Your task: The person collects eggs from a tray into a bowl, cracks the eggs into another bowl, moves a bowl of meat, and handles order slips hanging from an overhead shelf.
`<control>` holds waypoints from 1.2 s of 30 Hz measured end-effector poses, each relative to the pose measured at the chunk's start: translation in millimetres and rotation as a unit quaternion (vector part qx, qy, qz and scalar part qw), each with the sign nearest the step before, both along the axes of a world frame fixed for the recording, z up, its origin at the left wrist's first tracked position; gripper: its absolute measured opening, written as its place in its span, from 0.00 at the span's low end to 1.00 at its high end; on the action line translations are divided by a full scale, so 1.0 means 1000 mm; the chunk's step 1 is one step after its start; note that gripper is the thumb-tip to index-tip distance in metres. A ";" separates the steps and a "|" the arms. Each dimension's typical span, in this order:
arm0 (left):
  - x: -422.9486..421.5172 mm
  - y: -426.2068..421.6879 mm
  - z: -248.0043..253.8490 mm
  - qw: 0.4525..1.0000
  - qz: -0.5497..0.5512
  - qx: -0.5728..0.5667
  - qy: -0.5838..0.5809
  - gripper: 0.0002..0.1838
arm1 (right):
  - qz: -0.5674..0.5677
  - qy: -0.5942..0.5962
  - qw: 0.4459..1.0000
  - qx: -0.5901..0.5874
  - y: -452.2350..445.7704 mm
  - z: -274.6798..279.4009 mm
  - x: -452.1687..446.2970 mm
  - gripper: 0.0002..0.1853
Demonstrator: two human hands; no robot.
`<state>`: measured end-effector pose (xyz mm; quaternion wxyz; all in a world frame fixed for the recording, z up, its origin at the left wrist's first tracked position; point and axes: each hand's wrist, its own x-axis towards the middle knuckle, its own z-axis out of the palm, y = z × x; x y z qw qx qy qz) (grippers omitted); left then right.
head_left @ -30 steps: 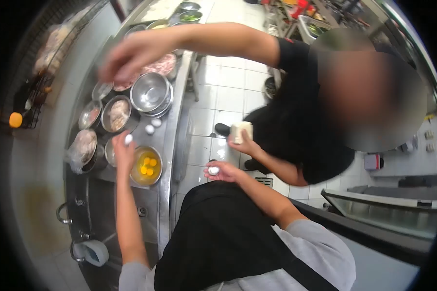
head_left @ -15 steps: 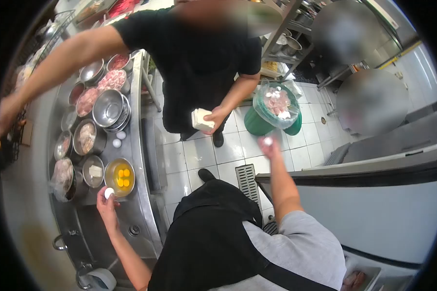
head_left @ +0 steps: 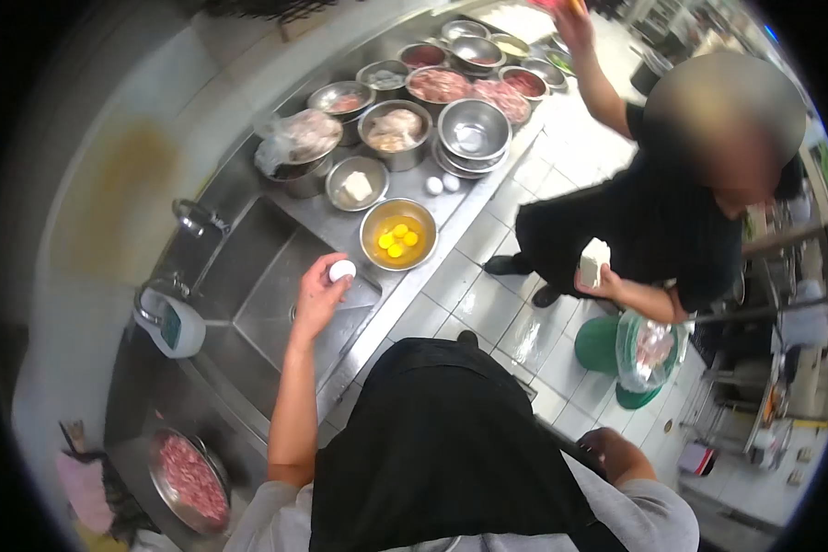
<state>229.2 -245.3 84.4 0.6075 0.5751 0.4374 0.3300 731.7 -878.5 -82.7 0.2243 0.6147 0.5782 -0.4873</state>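
Cracking is judged under way: a white egg (head_left: 342,270) is gripped by the left hand (head_left: 318,296) near the yolk bowl (head_left: 425,219), controlled breaking is called for, and the right hand's (head_left: 607,445) state cannot be determined.

The fingers of the left hand (head_left: 316,293) cover part of the egg (head_left: 343,270). The right hand (head_left: 601,442) is dark and foreshortened, its fingers mostly hidden; whether it holds anything cannot be told. Far beyond the left hand, the contents of the smallest bowls (head_left: 465,30) are too small to name. Nearer it, the top bowl (head_left: 474,129) hides most of those under it, and a crumpled bag (head_left: 281,147) obscures part of a pot (head_left: 308,180). Left of this hand, a tap (head_left: 147,296) crosses the white jug (head_left: 177,329). Beyond the right hand, the co-worker's face (head_left: 725,138) is blurred, and the top edge cuts off the red item (head_left: 552,4) at their raised hand (head_left: 575,23).
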 end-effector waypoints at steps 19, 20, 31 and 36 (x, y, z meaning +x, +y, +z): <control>0.010 -0.027 -0.068 0.980 -0.145 -0.117 -0.070 0.21 | -0.139 0.288 0.848 0.423 0.531 0.176 -0.299 0.22; 0.010 -0.024 -0.067 0.978 -0.149 -0.132 -0.063 0.21 | -0.131 0.299 0.845 0.423 0.537 0.165 -0.308 0.22; -0.028 -0.035 -0.102 0.977 0.051 -0.194 -0.065 0.14 | -0.115 0.173 0.842 0.498 0.555 0.103 -0.324 0.22; -0.034 -0.042 -0.103 0.981 0.024 -0.183 -0.051 0.13 | -0.059 0.134 0.835 0.531 0.558 0.089 -0.322 0.24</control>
